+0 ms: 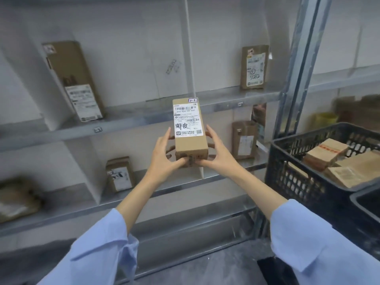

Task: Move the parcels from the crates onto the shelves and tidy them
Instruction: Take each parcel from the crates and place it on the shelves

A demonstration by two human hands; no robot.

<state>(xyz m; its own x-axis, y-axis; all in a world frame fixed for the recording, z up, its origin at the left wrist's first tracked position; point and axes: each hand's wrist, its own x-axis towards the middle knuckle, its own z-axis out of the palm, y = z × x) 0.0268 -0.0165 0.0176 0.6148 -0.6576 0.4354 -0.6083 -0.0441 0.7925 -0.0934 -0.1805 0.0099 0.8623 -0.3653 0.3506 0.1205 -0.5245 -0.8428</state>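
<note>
1. You are holding a long cardboard box up in front of the shelves, label facing you. Its far end is overlapping the edge of the upper shelf.
2. Your left hand and right hand are both gripping its near end, with fingers curling round the sides and underneath and thumbs pressing the end face.
3. Step, as I judge it: you are carrying one parcel toward a slot. It is not resting on any shelf yet.
4. The next move is calling for choosing a bay and standing the box on end, label outward, like its neighbours.
5. Other parcels are standing around it: a tall one upper left, one upper right, one just right of your hands, and one lower left.
6. A white divider is sitting directly behind your hands, so you are likely needing to steer to one side of it.
7. The black crate at right is holding more parcels, so plenty is waiting.
</note>
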